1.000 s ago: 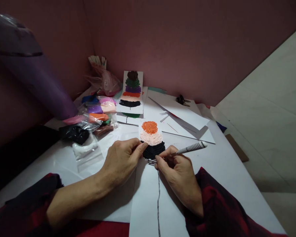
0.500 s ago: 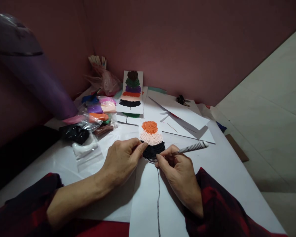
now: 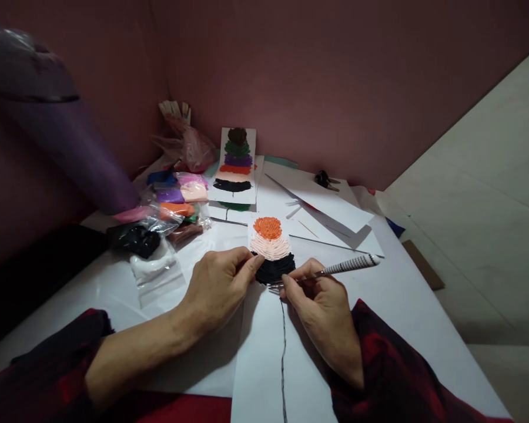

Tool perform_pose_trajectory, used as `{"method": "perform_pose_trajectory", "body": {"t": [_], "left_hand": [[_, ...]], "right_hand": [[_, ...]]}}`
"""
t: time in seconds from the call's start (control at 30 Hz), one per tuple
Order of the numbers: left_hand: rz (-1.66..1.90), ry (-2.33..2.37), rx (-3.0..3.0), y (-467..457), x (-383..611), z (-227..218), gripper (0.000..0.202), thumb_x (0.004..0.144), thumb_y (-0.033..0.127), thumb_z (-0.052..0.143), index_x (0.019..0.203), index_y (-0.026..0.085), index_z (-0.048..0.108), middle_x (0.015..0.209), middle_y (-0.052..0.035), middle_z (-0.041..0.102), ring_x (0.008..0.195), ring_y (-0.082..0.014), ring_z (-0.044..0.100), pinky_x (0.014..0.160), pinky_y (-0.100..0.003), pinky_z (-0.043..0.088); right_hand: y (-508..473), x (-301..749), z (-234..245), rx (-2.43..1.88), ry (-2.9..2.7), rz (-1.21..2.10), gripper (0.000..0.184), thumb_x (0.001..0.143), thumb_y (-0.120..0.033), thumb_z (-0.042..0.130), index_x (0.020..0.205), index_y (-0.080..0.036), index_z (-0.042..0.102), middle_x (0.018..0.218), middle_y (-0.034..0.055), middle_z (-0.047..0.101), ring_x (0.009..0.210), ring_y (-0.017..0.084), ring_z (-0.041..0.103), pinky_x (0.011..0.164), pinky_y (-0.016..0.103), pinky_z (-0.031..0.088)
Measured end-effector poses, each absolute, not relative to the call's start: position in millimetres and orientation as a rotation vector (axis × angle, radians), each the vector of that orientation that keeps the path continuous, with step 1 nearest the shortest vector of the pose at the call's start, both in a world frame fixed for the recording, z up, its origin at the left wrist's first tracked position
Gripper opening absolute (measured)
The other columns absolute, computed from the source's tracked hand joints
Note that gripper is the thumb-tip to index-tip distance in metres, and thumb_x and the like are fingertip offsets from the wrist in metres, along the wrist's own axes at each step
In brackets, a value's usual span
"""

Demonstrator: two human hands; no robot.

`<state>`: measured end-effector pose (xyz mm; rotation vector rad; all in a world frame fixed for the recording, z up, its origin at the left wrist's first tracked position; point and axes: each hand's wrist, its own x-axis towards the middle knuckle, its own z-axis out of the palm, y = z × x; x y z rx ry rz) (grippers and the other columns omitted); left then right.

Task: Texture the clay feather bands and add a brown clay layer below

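Note:
A long white paper strip (image 3: pixel 260 358) lies before me, with a layered clay shape on it: an orange clay disc (image 3: pixel 267 228), a pale peach clay band (image 3: pixel 270 246) and a black clay band (image 3: pixel 275 268). A thin dark line runs down the strip below them. My left hand (image 3: pixel 218 288) pinches the strip's left edge, thumb tip against the black clay. In my right hand (image 3: pixel 321 305) is a metal fork (image 3: pixel 347 265) with a black-and-white patterned handle. Its tines are at the lower edge of the black clay; whether they touch it I cannot tell.
Bagged coloured clay (image 3: pixel 170 197) is heaped at the left. A card with a layered clay shape (image 3: pixel 238 191) leans at the back, and loose paper sheets (image 3: pixel 330 202) and keys (image 3: pixel 324 179) lie right of it. A purple cylinder (image 3: pixel 83 153) slants at far left.
The fork's tines have drawn slightly down and off the black clay's lower edge, and its handle has shifted slightly right. My left hand has stayed in place.

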<state>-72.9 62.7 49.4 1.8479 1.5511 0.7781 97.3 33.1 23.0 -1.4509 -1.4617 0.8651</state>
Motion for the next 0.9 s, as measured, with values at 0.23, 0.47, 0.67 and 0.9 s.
{"method": "perform_pose_trajectory", "body": {"t": [0.23, 0.47, 0.67, 0.9], "left_hand": [[0.772, 1.550, 1.850, 62.0, -72.1, 48.9, 0.036, 0.090, 0.036, 0.049, 0.062, 0.018, 0.062, 0.057, 0.0003, 0.060, 0.056, -0.0130, 0.049, 0.058, -0.026, 0.033], [0.790, 1.538, 1.826, 63.1, -73.6, 48.9, 0.038, 0.092, 0.038, 0.047, 0.062, 0.018, 0.062, 0.058, 0.0001, 0.062, 0.057, -0.0132, 0.051, 0.058, -0.026, 0.035], [0.905, 1.457, 1.929, 62.2, -75.5, 42.7, 0.020, 0.084, 0.027, 0.060, 0.067, 0.017, 0.063, 0.060, 0.0005, 0.063, 0.055, -0.0118, 0.052, 0.055, -0.024, 0.037], [0.876, 0.659, 2.482, 51.7, -75.6, 36.4, 0.021, 0.087, 0.010, 0.050, 0.074, 0.014, 0.067, 0.067, -0.0045, 0.070, 0.060, -0.0138, 0.062, 0.056, -0.024, 0.047]], "right_hand": [[32.7, 96.4, 26.5, -1.453, -1.511, 0.857, 0.015, 0.084, -0.028, 0.057, 0.072, -0.020, 0.053, 0.059, -0.0007, 0.061, 0.054, 0.015, 0.060, 0.052, 0.026, 0.046], [33.8, 101.6, 22.3, -1.444, -1.264, 0.916, 0.019, 0.081, -0.032, 0.063, 0.071, -0.021, 0.050, 0.054, -0.0037, 0.056, 0.044, 0.011, 0.048, 0.041, 0.023, 0.038], [35.0, 104.1, 23.9, -1.462, -1.232, 0.931, 0.020, 0.078, -0.030, 0.065, 0.070, -0.022, 0.049, 0.052, -0.0053, 0.054, 0.040, 0.009, 0.045, 0.040, 0.022, 0.036], [34.9, 104.8, 25.5, -1.460, -1.265, 0.903, 0.019, 0.078, -0.029, 0.064, 0.068, -0.022, 0.049, 0.051, -0.0053, 0.054, 0.040, 0.010, 0.045, 0.040, 0.022, 0.036]]}}
